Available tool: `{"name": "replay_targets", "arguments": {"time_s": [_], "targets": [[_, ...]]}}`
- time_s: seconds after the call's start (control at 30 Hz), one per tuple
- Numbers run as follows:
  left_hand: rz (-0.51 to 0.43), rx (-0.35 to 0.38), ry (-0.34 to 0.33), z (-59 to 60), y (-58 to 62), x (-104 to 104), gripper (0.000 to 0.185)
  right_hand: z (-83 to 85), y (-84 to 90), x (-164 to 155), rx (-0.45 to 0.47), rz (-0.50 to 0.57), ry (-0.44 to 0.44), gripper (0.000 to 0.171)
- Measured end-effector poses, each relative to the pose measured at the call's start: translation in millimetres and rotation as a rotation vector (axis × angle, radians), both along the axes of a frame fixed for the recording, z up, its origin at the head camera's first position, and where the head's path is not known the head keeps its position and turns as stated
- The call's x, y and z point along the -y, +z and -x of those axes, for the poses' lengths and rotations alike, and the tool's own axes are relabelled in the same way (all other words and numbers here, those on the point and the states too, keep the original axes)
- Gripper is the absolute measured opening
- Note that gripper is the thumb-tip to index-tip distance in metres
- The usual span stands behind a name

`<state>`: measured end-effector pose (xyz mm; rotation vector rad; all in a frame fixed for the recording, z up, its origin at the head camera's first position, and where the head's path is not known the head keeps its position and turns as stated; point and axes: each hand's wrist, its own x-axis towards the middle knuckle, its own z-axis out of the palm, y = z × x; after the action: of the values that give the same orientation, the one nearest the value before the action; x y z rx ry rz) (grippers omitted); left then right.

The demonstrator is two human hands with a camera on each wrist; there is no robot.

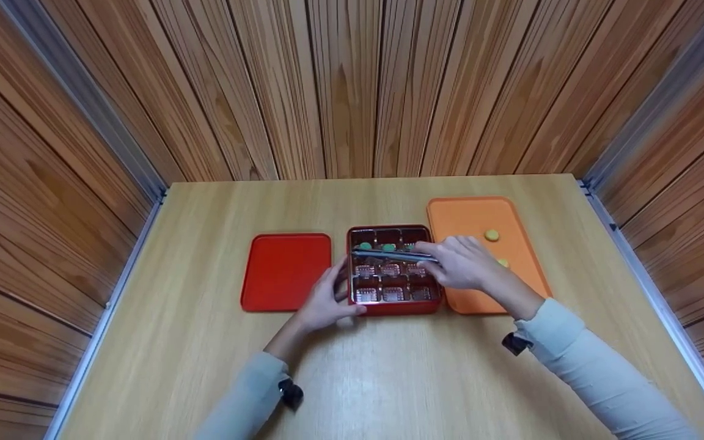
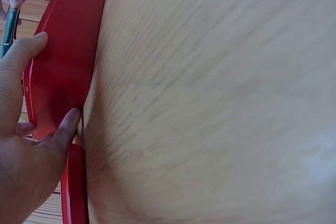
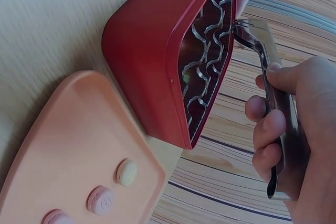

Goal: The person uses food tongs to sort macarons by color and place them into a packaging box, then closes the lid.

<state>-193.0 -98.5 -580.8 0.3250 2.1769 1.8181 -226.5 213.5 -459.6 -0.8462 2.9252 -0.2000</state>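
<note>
The red compartment box [image 1: 393,307] sits near the middle of the wooden table [image 1: 205,366], between a red lid [image 1: 285,272] on its left and an orange tray [image 1: 480,214] on its right. Its interior is divided into small cells lined with crinkled foil cups [image 3: 202,72]. Green pieces [image 1: 365,246] lie in the far row of cells; the near cells appear to hold only foil.

The right hand [image 1: 462,264] is over the box, its fingers curled round metal tongs [image 1: 388,254] that reach leftward across the far-middle cells. In the right wrist view the fingers [image 3: 265,129] press the tong arms close together; whether the tips hold anything cannot be told.

The left hand [image 1: 326,302] rests against the box's left wall. In the left wrist view the thumb [image 2: 23,51] lies on the upper edge and a fingertip [image 2: 71,124] touches the lower edge of the wall, so the hand braces the box with fingers spread, only lightly bent.

The orange tray lies flat, touching or just beside the box's right wall. On it are small round pieces: a yellow one [image 1: 492,234] toward the far side, and a yellowish-green one [image 1: 502,263] partly hidden behind the right hand. The right wrist view shows a cream piece [image 3: 126,172] and pink pieces [image 3: 101,200] on the tray.

Wood-panelled walls [image 1: 352,85] enclose the table on three sides.
</note>
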Motion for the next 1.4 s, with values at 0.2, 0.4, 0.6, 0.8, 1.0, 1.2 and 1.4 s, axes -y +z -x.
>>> {"name": "replay_targets", "arguments": {"time_s": [0.2,0.4,0.6,0.8,1.0,1.2,1.4], "targets": [[-0.037,-0.006,-0.011,-0.3,-0.1,0.1,0.121,-0.2,-1.5,2.4,-0.003,0.016,0.03,0.036],[-0.044,-0.014,-0.004,-0.7,0.8,-0.8,0.121,-1.0,-4.1,3.2,0.02,0.017,0.007,0.036],[0.008,-0.029,0.006,-0.4,0.0,-0.6,0.122,-2.2,-3.5,4.5,0.037,0.005,-0.024,0.043],[-0.024,-0.019,-0.004,-1.2,-0.3,-0.6,0.123,1.2,-2.7,2.3,0.038,0.031,-0.022,0.046],[-0.05,-0.004,-0.005,-0.5,-0.6,-0.5,0.124,6.4,-2.5,-5.7,0.051,0.105,-0.016,0.047],[-0.008,-0.019,-0.001,0.3,-0.2,0.2,0.122,9.2,-0.9,-18.3,0.055,0.164,-0.021,0.055],[-0.017,-0.02,-0.011,-0.4,-0.6,0.7,0.122,9.0,3.9,-34.2,0.114,0.188,-0.013,0.05]]}}
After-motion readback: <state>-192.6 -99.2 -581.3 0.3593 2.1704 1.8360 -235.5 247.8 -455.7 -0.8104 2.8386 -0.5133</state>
